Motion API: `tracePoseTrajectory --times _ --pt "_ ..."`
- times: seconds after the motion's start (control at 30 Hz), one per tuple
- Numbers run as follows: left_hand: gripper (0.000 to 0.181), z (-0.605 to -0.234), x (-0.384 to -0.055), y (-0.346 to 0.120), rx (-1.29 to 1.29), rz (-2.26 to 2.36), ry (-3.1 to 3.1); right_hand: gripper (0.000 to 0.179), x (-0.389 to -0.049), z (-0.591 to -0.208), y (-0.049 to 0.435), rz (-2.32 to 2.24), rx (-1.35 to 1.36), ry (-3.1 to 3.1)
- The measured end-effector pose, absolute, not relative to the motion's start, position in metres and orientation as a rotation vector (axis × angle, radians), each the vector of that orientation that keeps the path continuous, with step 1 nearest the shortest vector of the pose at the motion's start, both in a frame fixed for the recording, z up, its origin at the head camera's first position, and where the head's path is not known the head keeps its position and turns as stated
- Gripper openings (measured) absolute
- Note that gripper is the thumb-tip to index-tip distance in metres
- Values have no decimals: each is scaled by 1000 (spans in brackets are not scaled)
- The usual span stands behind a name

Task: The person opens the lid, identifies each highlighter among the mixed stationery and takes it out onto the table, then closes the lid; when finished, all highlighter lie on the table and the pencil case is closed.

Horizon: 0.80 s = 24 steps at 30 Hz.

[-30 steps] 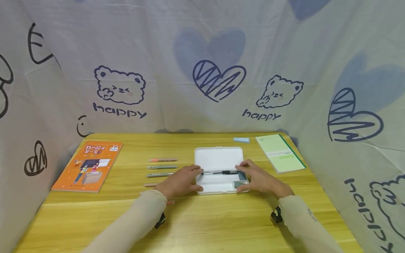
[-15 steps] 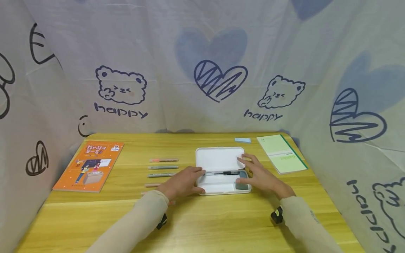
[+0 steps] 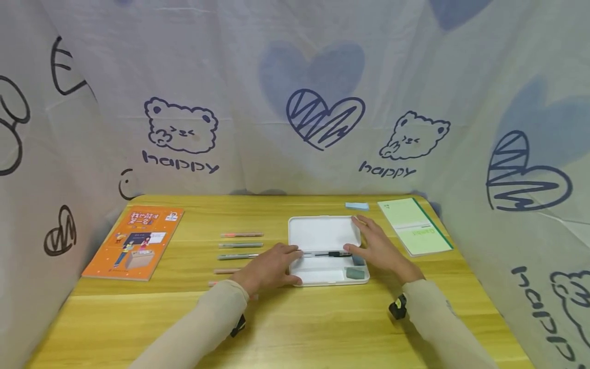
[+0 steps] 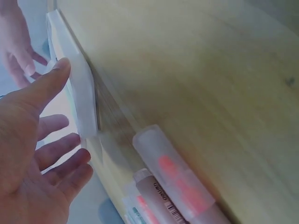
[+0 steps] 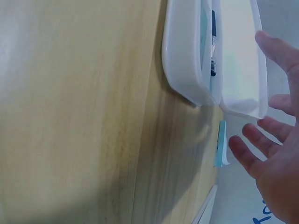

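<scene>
A white pencil case [image 3: 318, 277] lies with its lid [image 3: 322, 233] tipped back. Inside are a black-ended pen [image 3: 338, 254] along the hinge side and a grey-green block like an eraser [image 3: 355, 273] in the front right compartment; another dark grey piece is partly hidden beside the right hand. My left hand [image 3: 267, 269] spans the case's left end, fingers loosely extended and thumb at the front corner. My right hand [image 3: 380, 251] is at the lid's right edge, fingers spread, touching or very near it. In the right wrist view the fingers look straight around the lid [image 5: 240, 56].
Several capped pens or highlighters [image 3: 241, 235] lie in a row left of the case, some under the left forearm. An orange book [image 3: 131, 243] is at far left. Behind the case sits a small blue pad [image 3: 357, 206], with a green notebook [image 3: 415, 226] to its right.
My right hand has moved from the case's right end up to the lid's right edge, uncovering the eraser-like block. The left hand stays at the left end. The lid stays tipped back.
</scene>
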<state>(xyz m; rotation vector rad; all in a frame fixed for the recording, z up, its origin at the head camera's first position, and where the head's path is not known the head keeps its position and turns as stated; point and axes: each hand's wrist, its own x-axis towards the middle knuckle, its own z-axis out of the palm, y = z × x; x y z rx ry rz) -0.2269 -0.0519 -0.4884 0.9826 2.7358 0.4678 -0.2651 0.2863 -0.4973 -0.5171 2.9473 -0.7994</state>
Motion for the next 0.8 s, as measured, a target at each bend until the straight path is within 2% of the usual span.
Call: tracePoseTrajectory --times 0.43,0.63,0.8 --pt "106 -493 -218 -45 1249 30 3185 70 -248 -496 291 -1155 -507 2998" --pt "107 -494 -217 -43 1238 -84 3203 52 -239 -492 296 -1178 -521 3051" --pt "104 -492 -211 -41 1306 -209 3237 28 -235 -486 299 -1202 -539 3095"
